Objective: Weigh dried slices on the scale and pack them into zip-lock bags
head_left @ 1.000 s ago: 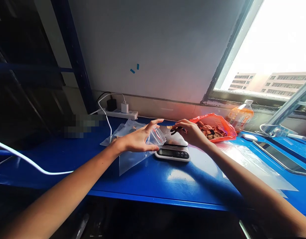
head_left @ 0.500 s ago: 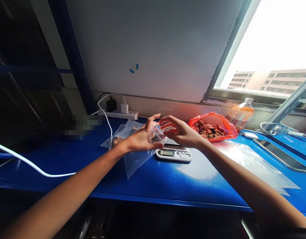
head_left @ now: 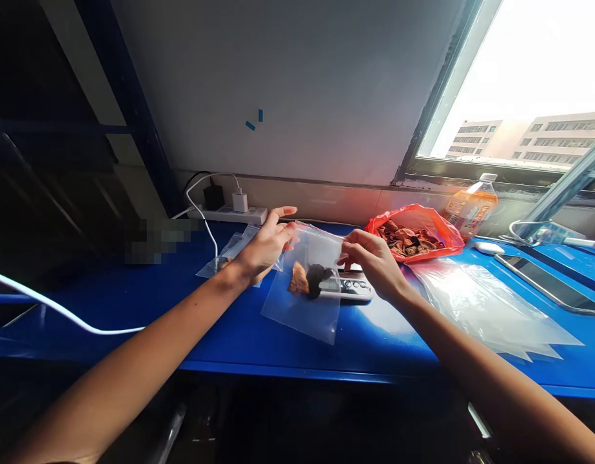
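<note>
Grip on both hands is narrow: left hand (head_left: 273,243) is pinching the clear bag (head_left: 302,322) near its top left corner, index finger sticking out free; right hand (head_left: 372,261) is pinching the top right corner. From where I'm standing, the bag is hanging between them, mouth edge with red strip up top, sloping down toward the right hand. Inside, a tan chunk (head_left: 298,278) and a dark chunk (head_left: 318,280) are sitting side by side. Bag is covering the left part of the scale (head_left: 358,289), so I'm not reading the display; can't tell if they're touching. More bags (head_left: 243,241) are lying behind the left wrist, contents mostly hidden. Red bag (head_left: 452,240) is standing open beyond the right hand, holding dried pieces (head_left: 408,240); bottle (head_left: 471,209) is standing just beside it. Flat clear bags (head_left: 481,309) are lying fanned on the blue surface (head_left: 220,341), between right forearm and phone (head_left: 551,283).
</note>
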A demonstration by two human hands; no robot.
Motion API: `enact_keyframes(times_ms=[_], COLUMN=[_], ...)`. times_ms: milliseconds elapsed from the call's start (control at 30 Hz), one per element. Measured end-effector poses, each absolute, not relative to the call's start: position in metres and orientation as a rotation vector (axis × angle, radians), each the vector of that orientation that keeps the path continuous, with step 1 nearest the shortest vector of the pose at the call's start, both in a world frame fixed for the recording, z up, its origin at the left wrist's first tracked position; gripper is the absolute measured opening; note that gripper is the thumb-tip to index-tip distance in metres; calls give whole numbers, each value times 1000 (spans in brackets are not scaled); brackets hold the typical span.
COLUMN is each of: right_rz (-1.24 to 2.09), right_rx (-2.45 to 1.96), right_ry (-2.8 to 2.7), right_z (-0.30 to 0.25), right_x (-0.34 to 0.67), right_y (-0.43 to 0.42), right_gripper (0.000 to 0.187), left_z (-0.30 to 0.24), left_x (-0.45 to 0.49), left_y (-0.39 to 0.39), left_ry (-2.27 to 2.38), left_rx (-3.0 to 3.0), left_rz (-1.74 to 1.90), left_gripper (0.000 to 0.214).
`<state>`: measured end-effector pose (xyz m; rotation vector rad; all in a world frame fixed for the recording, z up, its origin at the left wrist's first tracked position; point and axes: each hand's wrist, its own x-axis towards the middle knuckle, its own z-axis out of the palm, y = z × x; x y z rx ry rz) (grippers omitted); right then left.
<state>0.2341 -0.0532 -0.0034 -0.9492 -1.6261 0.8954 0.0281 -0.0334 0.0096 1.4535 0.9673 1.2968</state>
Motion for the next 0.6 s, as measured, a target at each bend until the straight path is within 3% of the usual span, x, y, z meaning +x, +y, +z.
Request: enact_keyframes(times_ms=[100, 167, 367, 600], right_rz=[796, 707, 647, 986], right_rx=[-925, -945, -902, -942], right_ry=[-1581, -1563, -1482, -1578], right_z=[-5, -5, 0, -10], right_x=[236, 236, 239, 230], right_y=[-51, -52, -51, -52], right_gripper=[11, 10, 23, 49], left_z=[11, 12, 15, 12], left_x=[26, 27, 29, 24], left_y=[-28, -27, -29, -22], left_ry=[970, 959, 941, 890], left_rx=[1301, 1269, 1279, 1148], left_rz=[1308, 1334, 1406, 1646], left_gripper=[19, 14, 14, 21])
